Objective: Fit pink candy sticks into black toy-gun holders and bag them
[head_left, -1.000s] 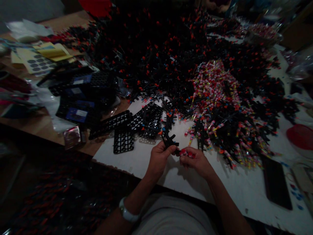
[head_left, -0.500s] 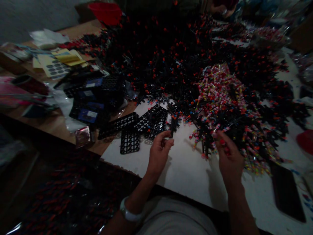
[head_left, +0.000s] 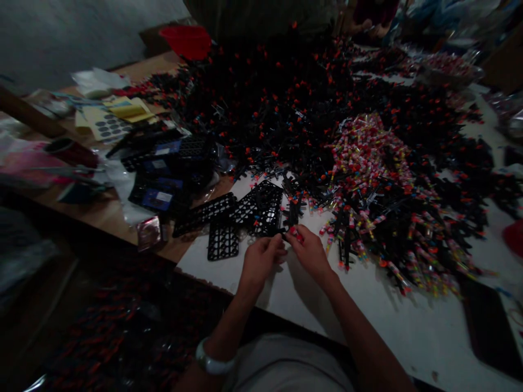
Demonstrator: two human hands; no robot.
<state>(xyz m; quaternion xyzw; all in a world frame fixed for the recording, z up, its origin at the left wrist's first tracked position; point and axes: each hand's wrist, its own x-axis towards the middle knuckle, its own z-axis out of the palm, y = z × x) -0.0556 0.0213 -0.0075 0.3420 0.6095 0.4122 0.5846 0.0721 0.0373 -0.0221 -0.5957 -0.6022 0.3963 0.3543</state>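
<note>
My left hand (head_left: pixel 261 262) is closed, thumb and fingers pinched on a small black piece near the front of the white board (head_left: pixel 286 294). Right beside it, my right hand (head_left: pixel 308 251) is closed too, with something small and red at its fingertips. The fingertips of both hands nearly meet at the black piece. Just behind them lie black toy-like parts with orange and blue tips (head_left: pixel 293 209). Black perforated trays (head_left: pixel 223 240) rest to the left of my hands. A heap of small pink, white and yellow tubes (head_left: pixel 368 147) spreads to the right.
A large pile of black parts (head_left: pixel 261 109) covers the table's back. Packs with blue labels (head_left: pixel 159 198), sticker sheets (head_left: pixel 110 126) and a red bowl (head_left: pixel 187 42) stand left. A dark phone-like slab (head_left: pixel 490 326) lies right. Another person's hands (head_left: pixel 368 27) show far back.
My right hand has moved left from the tube heap to meet my left hand, bringing the small red item. The view has shifted slightly.
</note>
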